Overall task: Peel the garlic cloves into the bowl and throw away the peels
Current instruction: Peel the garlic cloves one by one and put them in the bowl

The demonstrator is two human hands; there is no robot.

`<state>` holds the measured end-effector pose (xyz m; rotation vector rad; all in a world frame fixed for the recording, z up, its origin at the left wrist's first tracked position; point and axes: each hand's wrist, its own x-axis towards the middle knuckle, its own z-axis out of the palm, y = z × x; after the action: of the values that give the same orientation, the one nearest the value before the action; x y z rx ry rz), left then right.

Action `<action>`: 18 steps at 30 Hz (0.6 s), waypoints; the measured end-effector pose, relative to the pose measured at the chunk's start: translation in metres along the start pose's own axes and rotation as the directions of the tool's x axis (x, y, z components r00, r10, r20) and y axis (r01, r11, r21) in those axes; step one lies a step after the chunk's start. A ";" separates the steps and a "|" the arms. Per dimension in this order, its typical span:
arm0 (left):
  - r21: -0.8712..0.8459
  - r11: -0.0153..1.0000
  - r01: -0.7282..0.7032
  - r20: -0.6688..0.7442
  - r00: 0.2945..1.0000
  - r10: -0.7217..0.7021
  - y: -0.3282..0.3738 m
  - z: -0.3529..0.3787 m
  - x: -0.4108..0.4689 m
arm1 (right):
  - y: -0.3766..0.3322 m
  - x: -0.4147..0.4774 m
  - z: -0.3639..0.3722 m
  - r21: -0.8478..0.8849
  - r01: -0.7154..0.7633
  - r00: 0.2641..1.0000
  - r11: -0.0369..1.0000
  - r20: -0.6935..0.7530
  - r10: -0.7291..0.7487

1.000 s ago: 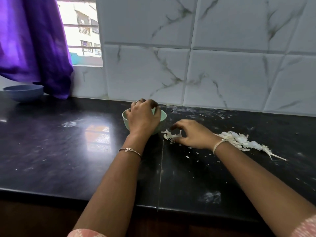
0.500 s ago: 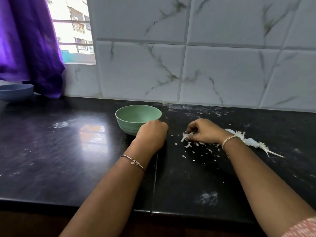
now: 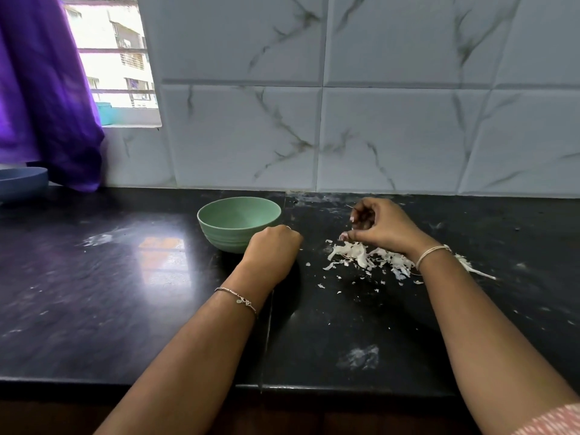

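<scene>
Black countertop [image 3: 94, 293], purple curtain [image 3: 47, 105] by the window [image 3: 116, 58], blue bowl [image 3: 22, 183] (far left), marbled wall tiles [image 3: 376, 136]

Bare black counter [image 3: 125, 293] left of the green bowl [image 3: 233, 235]; peel heap [image 3: 356, 257] right, tiled wall [image 3: 376, 136] close behind.

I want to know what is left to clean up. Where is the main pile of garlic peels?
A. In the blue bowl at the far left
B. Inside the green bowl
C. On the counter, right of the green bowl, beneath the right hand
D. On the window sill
C: the garlic peels lie on the black counter, right of the green bowl, just below the right hand.
</scene>
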<state>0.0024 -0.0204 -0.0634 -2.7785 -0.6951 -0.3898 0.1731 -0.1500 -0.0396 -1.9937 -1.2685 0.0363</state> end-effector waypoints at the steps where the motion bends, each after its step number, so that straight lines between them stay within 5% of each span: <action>1: -0.088 0.996 -0.014 -0.022 1.000 0.013 -0.001 0.002 0.001 | 0.000 -0.001 0.001 0.054 -0.002 1.000 0.999 -0.029 0.003; 5: -0.596 0.799 -0.084 -0.116 0.993 0.018 0.002 0.005 0.008 | -0.007 -0.003 0.006 0.372 -0.035 0.999 0.927 0.018 0.030; 9: -0.949 0.314 -0.026 -0.049 0.997 -0.063 0.011 0.000 0.007 | -0.017 -0.010 0.006 0.484 -0.025 0.983 0.875 0.172 -0.068; 12: -0.998 0.070 0.005 -0.002 0.995 -0.099 0.011 0.002 0.006 | -0.018 -0.013 0.008 0.558 -0.045 0.970 0.828 0.221 -0.096; 18: -0.989 -0.123 0.087 0.103 0.987 -0.125 0.013 0.006 0.011 | -0.019 -0.011 0.011 0.572 -0.060 0.990 0.818 0.139 -0.024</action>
<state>0.0197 -0.0254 -0.0674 -4.1183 -0.7789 -1.6869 0.1485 -0.1477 -0.0400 -1.4882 -1.1480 0.5217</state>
